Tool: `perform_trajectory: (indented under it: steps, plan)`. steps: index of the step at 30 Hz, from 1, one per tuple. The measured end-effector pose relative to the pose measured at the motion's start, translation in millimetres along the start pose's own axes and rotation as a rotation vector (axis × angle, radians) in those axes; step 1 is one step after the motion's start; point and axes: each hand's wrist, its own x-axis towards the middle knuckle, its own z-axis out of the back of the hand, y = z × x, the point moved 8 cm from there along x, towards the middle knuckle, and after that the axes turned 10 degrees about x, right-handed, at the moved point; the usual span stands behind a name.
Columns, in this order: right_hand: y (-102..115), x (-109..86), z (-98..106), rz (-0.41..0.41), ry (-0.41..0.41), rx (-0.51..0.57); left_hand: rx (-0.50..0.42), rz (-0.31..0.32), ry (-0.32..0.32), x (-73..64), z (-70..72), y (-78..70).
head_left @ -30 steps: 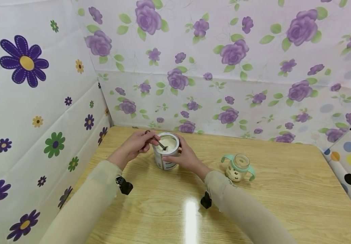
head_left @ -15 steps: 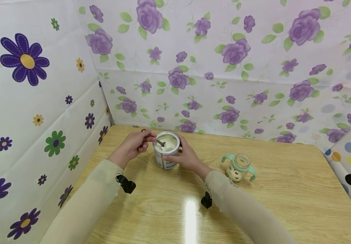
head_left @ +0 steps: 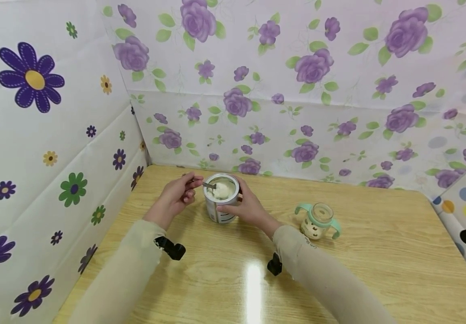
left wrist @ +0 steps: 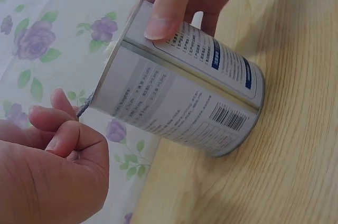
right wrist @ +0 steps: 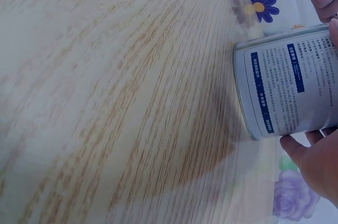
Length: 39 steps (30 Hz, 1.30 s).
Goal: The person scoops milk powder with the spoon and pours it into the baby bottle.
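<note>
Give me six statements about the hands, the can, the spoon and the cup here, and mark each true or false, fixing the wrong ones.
1. The left hand pinches the spoon. True.
2. The right hand grips the can. True.
3. The can's mouth is covered by a lid. False: it is open, and pale powder shows inside.
4. In the head view, the green-handled cup is to the right of the can. True.
5. The right hand holds the green-handled cup. False: it stands on the table with neither hand on it.
6. The spoon lies on the table. False: its end is at the can's mouth.
</note>
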Motion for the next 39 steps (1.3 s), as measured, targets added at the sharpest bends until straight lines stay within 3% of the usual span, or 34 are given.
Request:
perform_trajectory:
  steps: [7,13,17,29,39]
  plan:
    - [0.4,0.6,0.2,0.01,0.003,-0.004,-0.099,-0.051,0.044,2.0,-4.6,0.4]
    - [0.4,0.9,0.1,0.002,0.007,0.009,-0.115,-0.038,0.046,2.5,-2.8,6.9]
    - [0.5,-0.1,1.3,-0.001,-0.002,0.005,-0.132,-0.064,0.06,2.2,-2.4,6.1]
    - [-0.2,0.1,0.7,0.009,0.005,0.013,-0.112,-0.079,0.073,2.7,-6.2,0.5]
    - [-1.6,0.5,-0.9,0.017,0.0,0.011,-0.095,-0.066,0.059,3.4,-3.3,5.3]
